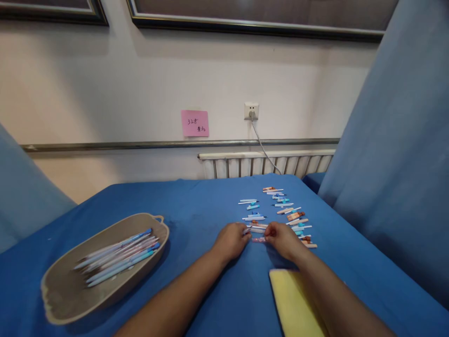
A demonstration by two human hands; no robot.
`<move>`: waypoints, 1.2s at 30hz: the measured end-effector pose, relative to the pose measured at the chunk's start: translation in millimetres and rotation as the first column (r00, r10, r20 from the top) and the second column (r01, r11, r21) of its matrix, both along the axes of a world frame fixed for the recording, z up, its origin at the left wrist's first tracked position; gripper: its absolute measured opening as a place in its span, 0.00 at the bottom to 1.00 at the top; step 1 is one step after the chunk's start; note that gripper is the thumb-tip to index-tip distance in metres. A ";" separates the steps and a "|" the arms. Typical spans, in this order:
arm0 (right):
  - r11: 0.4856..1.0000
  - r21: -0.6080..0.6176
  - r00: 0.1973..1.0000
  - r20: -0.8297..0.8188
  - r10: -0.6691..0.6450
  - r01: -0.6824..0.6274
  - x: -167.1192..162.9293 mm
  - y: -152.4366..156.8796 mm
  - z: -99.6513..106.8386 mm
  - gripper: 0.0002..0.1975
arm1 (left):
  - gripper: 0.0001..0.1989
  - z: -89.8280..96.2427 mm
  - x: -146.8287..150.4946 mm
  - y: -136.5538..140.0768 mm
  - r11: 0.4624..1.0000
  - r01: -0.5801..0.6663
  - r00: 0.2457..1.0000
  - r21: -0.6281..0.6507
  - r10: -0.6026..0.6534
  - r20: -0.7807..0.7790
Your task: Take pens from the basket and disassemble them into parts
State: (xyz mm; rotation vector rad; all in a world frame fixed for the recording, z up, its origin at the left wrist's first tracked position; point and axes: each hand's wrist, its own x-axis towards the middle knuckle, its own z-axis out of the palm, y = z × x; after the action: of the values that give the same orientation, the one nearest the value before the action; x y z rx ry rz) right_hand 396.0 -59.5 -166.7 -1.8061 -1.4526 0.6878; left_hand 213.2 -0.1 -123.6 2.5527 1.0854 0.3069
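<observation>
In the head view my left hand is closed, its fingertips pinching a slim pale pen part with a dark end. My right hand is just to the right, thumb and forefinger pressed together; whatever they hold is too small to make out. Between the hands lie thin white pen pieces and a short pink piece. Loose pen parts lie in two rough columns: white and blue ones beyond my left hand, orange-brown and tan ones beyond my right.
A beige basket with several assembled-looking pens stands on the blue cloth at left. A yellow pad lies under my right forearm. Blue curtains hang at both sides; a radiator is behind the table.
</observation>
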 end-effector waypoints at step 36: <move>0.987 -0.127 0.825 0.545 0.150 -0.096 -4.7 -14.9 41.6 0.06 | 0.12 -7.6 14.5 13.4 0.969 0.247 0.967 0.006 -0.247 0.065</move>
State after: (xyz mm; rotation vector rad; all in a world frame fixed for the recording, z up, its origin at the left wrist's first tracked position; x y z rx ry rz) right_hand 391.4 -74.5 -125.1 -2.1080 -1.9543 0.2945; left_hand 227.8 13.2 -131.2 2.6197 0.7327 0.3206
